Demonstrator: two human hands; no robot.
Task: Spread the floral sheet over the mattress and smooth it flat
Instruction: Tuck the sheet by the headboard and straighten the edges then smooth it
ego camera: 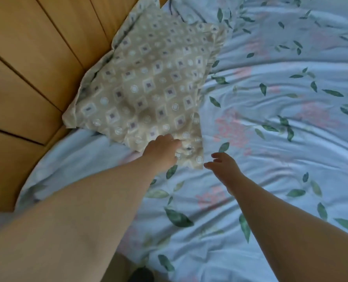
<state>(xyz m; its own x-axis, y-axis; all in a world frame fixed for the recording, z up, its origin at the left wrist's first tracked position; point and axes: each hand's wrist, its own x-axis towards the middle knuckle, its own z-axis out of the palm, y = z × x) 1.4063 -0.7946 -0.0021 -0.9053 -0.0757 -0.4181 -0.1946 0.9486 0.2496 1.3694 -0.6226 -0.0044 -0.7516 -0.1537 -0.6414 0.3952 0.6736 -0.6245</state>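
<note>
1. My left hand (pixel 163 153) bunches the near corner of the soft beige, diamond-print pillow (pixel 148 84).
2. My right hand (pixel 224 165), fingers spread, holds nothing, just right of that corner.
3. The rumpled floral sheet (pixel 270 139) lies beneath both hands, with a wood-plank headboard (pixel 26 78) to the left.

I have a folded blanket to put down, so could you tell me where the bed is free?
The sheet lies bare right of the pillow, wrinkled but free. Crowded at the pillow's near corner: the left hand grips it, the right hand hovers open beside.
</note>
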